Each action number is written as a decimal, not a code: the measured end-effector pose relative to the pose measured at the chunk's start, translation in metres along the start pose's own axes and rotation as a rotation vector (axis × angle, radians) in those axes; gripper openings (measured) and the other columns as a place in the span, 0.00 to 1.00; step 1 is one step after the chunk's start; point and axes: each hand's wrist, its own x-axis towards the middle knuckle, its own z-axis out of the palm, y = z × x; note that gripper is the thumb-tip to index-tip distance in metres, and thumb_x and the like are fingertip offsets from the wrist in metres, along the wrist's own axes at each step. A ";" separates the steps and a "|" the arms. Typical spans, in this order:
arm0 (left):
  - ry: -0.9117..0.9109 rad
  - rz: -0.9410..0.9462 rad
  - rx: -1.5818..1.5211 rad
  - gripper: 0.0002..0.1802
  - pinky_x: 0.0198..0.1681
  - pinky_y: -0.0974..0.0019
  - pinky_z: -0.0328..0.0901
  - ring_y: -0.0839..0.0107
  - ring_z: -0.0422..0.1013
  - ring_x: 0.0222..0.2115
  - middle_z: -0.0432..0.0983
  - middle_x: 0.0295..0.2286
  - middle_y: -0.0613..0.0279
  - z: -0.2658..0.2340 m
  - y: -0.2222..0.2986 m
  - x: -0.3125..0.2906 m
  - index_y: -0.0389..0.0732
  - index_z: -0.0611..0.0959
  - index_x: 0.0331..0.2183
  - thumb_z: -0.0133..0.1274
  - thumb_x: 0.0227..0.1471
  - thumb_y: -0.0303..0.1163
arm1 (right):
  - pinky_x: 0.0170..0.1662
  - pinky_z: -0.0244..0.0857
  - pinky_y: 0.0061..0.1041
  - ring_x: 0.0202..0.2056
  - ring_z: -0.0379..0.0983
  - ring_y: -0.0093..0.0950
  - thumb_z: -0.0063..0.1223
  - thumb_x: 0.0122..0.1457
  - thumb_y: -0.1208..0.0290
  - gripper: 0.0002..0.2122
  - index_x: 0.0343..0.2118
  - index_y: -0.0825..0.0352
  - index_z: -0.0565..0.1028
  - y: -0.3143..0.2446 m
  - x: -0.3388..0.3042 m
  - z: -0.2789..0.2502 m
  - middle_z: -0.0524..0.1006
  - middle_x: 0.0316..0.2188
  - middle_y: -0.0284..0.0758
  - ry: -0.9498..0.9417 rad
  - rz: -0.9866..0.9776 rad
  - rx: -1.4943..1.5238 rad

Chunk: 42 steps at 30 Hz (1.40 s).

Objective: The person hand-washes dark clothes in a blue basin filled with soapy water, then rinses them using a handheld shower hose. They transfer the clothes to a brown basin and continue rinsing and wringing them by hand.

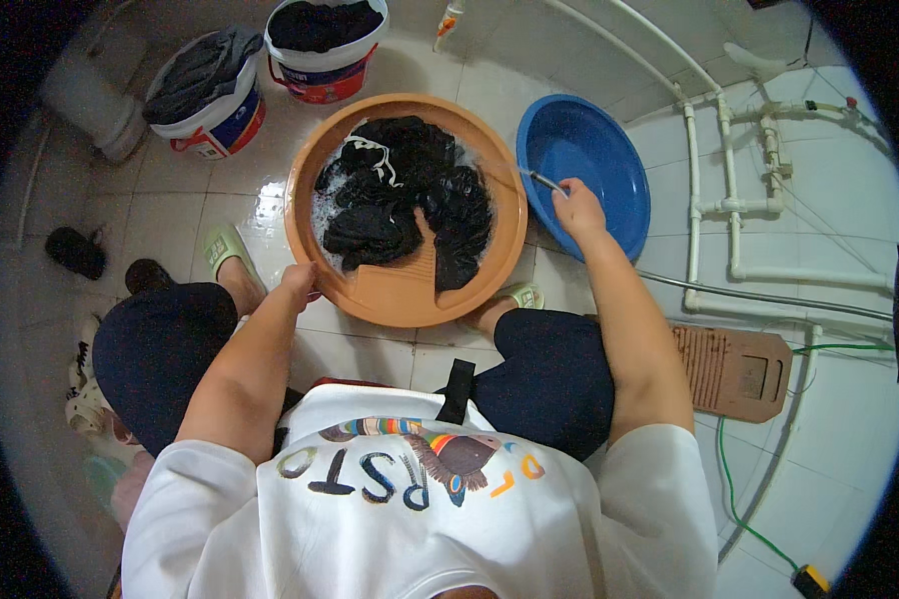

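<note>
A large round orange washbasin (320,292) with a ribbed washboard part (410,272) stands on the floor between my feet. Soaked black clothes (400,180) lie in it, with a white drawstring (372,160) on top and suds around them. My right hand (579,210) is closed around a grey hose (544,181) near its metal-looking end. A thin stream of water runs from that end toward the basin. At the basin's near left edge, my left hand (302,284) grips the rim; its fingers are mostly hidden beneath it.
A blue basin (584,165) stands at the right of the orange one. Behind on the left are two white, red and blue buckets (215,130) full of dark clothes. White pipes (694,200) line the right wall. A brown washboard (734,374) lies near my right arm. Dark slippers (75,252) rest at left.
</note>
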 end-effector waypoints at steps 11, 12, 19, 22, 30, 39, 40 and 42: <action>0.092 0.138 0.093 0.17 0.08 0.68 0.48 0.71 0.56 0.07 0.69 0.14 0.56 -0.003 0.028 -0.047 0.33 0.74 0.25 0.47 0.46 0.40 | 0.36 0.62 0.31 0.30 0.71 0.37 0.42 0.47 0.62 0.16 0.35 0.67 0.71 -0.035 -0.067 -0.044 0.74 0.25 0.41 -0.140 0.152 0.209; 0.084 0.129 0.052 0.17 0.08 0.68 0.48 0.71 0.56 0.07 0.68 0.13 0.57 -0.005 0.028 -0.047 0.32 0.74 0.25 0.47 0.46 0.40 | 0.37 0.62 0.31 0.31 0.71 0.38 0.42 0.47 0.62 0.16 0.35 0.67 0.71 -0.031 -0.068 -0.045 0.74 0.26 0.42 -0.129 0.150 0.216; -0.041 -0.025 -0.214 0.21 0.30 0.63 0.64 0.64 0.64 0.29 0.64 0.31 0.54 -0.032 0.009 0.006 0.33 0.68 0.38 0.46 0.46 0.39 | 0.44 0.59 0.30 0.41 0.67 0.39 0.42 0.47 0.63 0.17 0.39 0.65 0.71 -0.004 -0.048 -0.031 0.71 0.37 0.45 -0.079 0.061 0.129; 0.171 0.150 -0.013 0.22 0.32 0.56 0.62 0.61 0.62 0.32 0.64 0.32 0.56 -0.007 0.047 -0.071 0.35 0.68 0.40 0.47 0.45 0.40 | 0.45 0.58 0.30 0.42 0.66 0.38 0.40 0.47 0.65 0.16 0.40 0.61 0.70 -0.006 -0.049 -0.039 0.70 0.39 0.43 -0.083 0.021 0.115; -0.005 0.342 0.078 0.18 0.34 0.61 0.59 0.67 0.62 0.34 0.67 0.31 0.61 -0.002 0.111 -0.128 0.42 0.70 0.39 0.47 0.46 0.40 | 0.44 0.59 0.30 0.42 0.67 0.36 0.37 0.46 0.68 0.18 0.43 0.55 0.70 -0.039 -0.056 -0.066 0.71 0.40 0.39 -0.080 -0.035 0.070; -0.103 0.742 0.129 0.24 0.47 0.56 0.56 0.63 0.58 0.47 0.63 0.43 0.58 0.004 0.197 -0.253 0.42 0.65 0.46 0.46 0.48 0.42 | 0.44 0.59 0.31 0.42 0.66 0.35 0.38 0.47 0.67 0.18 0.43 0.54 0.69 -0.021 -0.055 -0.064 0.70 0.41 0.38 -0.039 -0.030 0.064; -0.088 0.689 0.124 0.24 0.46 0.57 0.56 0.64 0.59 0.46 0.63 0.43 0.58 0.004 0.192 -0.249 0.41 0.66 0.46 0.46 0.48 0.42 | 0.44 0.59 0.31 0.43 0.66 0.35 0.38 0.47 0.67 0.18 0.43 0.54 0.69 -0.018 -0.054 -0.062 0.70 0.41 0.38 -0.035 -0.032 0.059; -0.057 0.577 0.111 0.24 0.45 0.58 0.57 0.65 0.61 0.43 0.64 0.41 0.59 0.005 0.177 -0.229 0.40 0.66 0.45 0.46 0.48 0.42 | 0.45 0.59 0.31 0.43 0.66 0.35 0.39 0.47 0.66 0.17 0.43 0.55 0.69 -0.015 -0.052 -0.059 0.70 0.41 0.38 -0.048 -0.038 0.069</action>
